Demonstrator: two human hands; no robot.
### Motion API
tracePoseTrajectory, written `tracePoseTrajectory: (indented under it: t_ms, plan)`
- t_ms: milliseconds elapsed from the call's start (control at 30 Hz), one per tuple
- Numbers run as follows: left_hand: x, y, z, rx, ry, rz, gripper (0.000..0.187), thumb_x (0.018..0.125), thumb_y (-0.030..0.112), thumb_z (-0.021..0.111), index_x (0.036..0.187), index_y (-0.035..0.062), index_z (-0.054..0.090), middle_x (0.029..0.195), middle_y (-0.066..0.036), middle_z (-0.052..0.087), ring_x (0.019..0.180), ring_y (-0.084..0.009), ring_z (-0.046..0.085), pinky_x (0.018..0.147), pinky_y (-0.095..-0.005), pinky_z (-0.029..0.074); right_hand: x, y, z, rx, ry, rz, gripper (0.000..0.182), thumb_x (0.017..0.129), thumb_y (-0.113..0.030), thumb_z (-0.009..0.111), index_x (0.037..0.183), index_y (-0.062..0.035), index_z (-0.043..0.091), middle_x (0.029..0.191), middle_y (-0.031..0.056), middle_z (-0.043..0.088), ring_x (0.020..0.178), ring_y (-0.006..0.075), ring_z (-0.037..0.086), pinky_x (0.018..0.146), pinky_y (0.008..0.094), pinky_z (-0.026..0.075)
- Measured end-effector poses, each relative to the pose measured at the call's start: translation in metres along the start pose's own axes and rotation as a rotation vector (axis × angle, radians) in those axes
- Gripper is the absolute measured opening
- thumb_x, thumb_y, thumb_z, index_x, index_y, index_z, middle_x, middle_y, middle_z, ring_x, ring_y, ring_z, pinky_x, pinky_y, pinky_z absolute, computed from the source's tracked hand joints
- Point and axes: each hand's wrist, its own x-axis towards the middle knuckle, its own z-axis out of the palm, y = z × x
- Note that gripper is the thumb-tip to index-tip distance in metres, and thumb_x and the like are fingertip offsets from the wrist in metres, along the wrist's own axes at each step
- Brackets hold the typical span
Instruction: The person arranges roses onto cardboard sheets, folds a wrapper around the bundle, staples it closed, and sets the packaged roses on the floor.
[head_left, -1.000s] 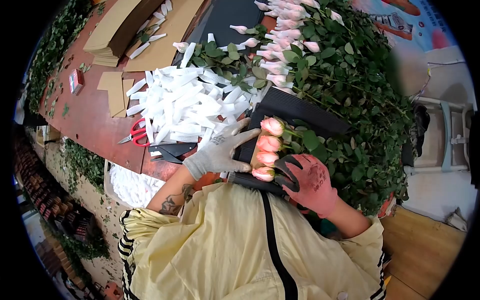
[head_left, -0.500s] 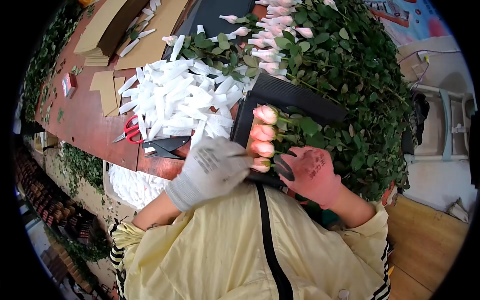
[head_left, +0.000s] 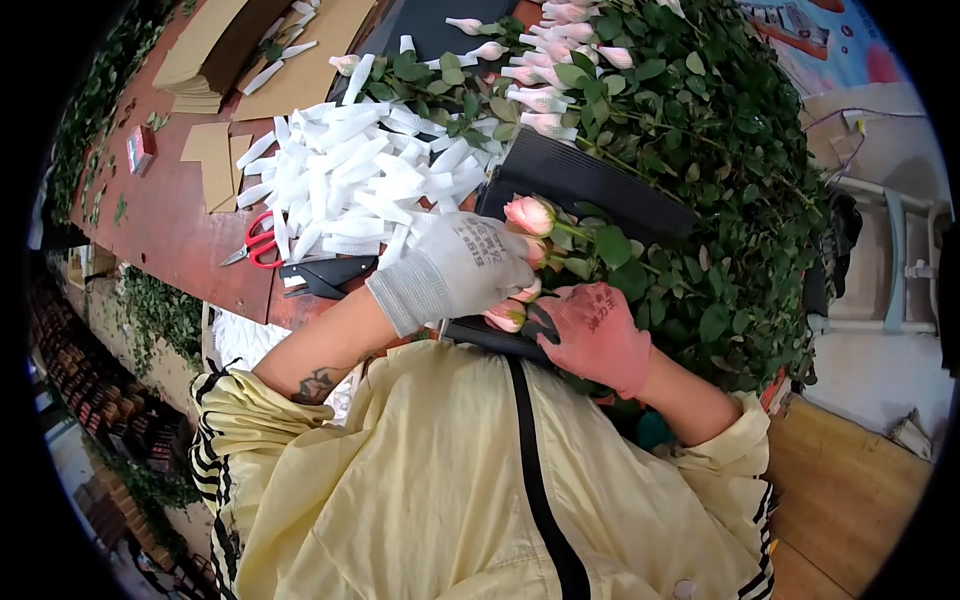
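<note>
Several pink roses lie in a column in a black ribbed tray (head_left: 600, 180), stems to the right. The top rose (head_left: 530, 214) shows fully. My left hand (head_left: 465, 262), in a white glove, reaches over the middle roses and covers part of them; its fingertips are hidden among the blooms. At the lowest rose (head_left: 506, 316) my right hand (head_left: 592, 335), in a red glove with dark fingertips, has its fingers curled beside the stem. What it grips is hidden.
White mesh sleeves (head_left: 350, 180) are heaped left of the tray. Red scissors (head_left: 262, 240) and a black stapler-like tool (head_left: 328, 275) lie nearer me. Cardboard sheets (head_left: 215, 50) are at the upper left. Sleeved roses (head_left: 545, 98) and leafy stems (head_left: 730, 200) stretch right.
My left hand has moved right and up, from beside the roses to over them. My right hand has shifted slightly left and down. The lowest rose sits slightly further left.
</note>
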Motion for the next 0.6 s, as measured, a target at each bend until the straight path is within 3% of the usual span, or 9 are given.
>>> tracePoseTrajectory:
  t_ms: [67,133,233,333,400,467,500,567,600]
  plan:
    - [-0.002,-0.003,0.005,-0.071,-0.029,-0.02,0.013,0.076,0.023,0.055,0.081,0.0156,0.064,0.086,0.002,0.058,0.091,-0.0173,0.06,0.075,-0.0349,0.046,0.003,0.001,0.004,0.007,0.048,-0.022,0.029,0.072,-0.029,0.064,0.096,-0.0126,0.06,0.092,0.0067,0.062,0.086,0.0258,0.058,0.077,0.0375,0.043]
    - [-0.001,-0.004,0.006,-0.07,0.11,0.019,0.022,0.07,0.024,0.062,0.09,0.0249,0.067,0.083,0.006,0.059,0.076,-0.0161,0.059,0.064,-0.034,0.046,0.009,0.004,0.003,0.0,-0.07,-0.008,0.028,0.073,-0.028,0.064,0.095,-0.0124,0.06,0.091,0.0073,0.062,0.083,0.0265,0.058,0.073,0.0375,0.044]
    - [-0.011,0.027,-0.016,0.147,0.155,-0.044,0.024,0.069,0.025,0.063,0.092,0.0201,0.067,0.085,0.005,0.061,0.076,-0.0168,0.057,0.065,-0.0341,0.044,0.007,0.005,0.002,0.052,-0.033,-0.06,0.029,0.074,-0.026,0.063,0.099,-0.0118,0.06,0.088,0.0076,0.061,0.081,0.0268,0.059,0.07,0.0375,0.045]
    - [-0.036,0.054,-0.016,-0.043,0.079,-0.189,0.019,0.077,0.025,0.056,0.093,0.0223,0.065,0.093,0.007,0.06,0.082,-0.014,0.054,0.07,-0.0287,0.043,0.002,0.004,-0.006,0.023,-0.012,-0.121,0.032,0.074,-0.025,0.062,0.102,-0.0109,0.058,0.088,0.0076,0.061,0.082,0.0263,0.058,0.071,0.0375,0.045]
    - [-0.042,0.062,-0.011,-0.088,0.02,-0.2,0.022,0.076,0.024,0.056,0.096,0.0202,0.065,0.094,0.006,0.06,0.083,-0.0142,0.054,0.068,-0.0305,0.043,0.004,0.002,-0.007,-0.031,-0.136,-0.071,0.036,0.074,-0.024,0.062,0.107,-0.0104,0.056,0.09,0.0079,0.06,0.084,0.0263,0.058,0.071,0.0372,0.045]
    - [-0.044,0.066,-0.003,-0.01,0.1,-0.179,0.022,0.075,0.022,0.057,0.094,0.0193,0.065,0.096,0.006,0.06,0.083,-0.0143,0.054,0.066,-0.0312,0.043,0.005,0.006,-0.003,-0.059,0.117,-0.206,0.019,0.072,-0.021,0.061,0.084,-0.0084,0.055,0.073,0.0061,0.056,0.069,0.0247,0.058,0.059,0.0382,0.045]
    - [-0.043,0.067,0.0,0.017,0.111,-0.193,0.021,0.075,0.021,0.056,0.093,0.0193,0.066,0.098,0.006,0.06,0.083,-0.0138,0.054,0.066,-0.0315,0.043,0.004,0.007,-0.002,-0.062,0.115,-0.212,0.019,0.072,-0.021,0.061,0.084,-0.0084,0.055,0.073,0.0061,0.056,0.069,0.0247,0.058,0.059,0.0382,0.045]
    - [-0.041,0.07,-0.005,0.018,0.15,-0.188,0.021,0.076,0.021,0.055,0.093,0.0196,0.066,0.098,0.006,0.06,0.083,-0.0136,0.054,0.066,-0.0316,0.043,0.002,0.01,-0.002,-0.087,0.016,-0.179,0.033,0.072,-0.023,0.063,0.102,-0.0105,0.057,0.091,0.0063,0.059,0.085,0.0254,0.058,0.072,0.0375,0.045]
    - [-0.04,0.072,-0.006,0.011,0.179,-0.179,0.02,0.076,0.02,0.054,0.092,0.0198,0.066,0.099,0.006,0.06,0.083,-0.0135,0.054,0.066,-0.0317,0.043,0.003,0.008,-0.008,-0.098,0.009,-0.192,0.033,0.072,-0.023,0.063,0.102,-0.0105,0.057,0.091,0.0063,0.059,0.085,0.0254,0.058,0.072,0.0375,0.045]
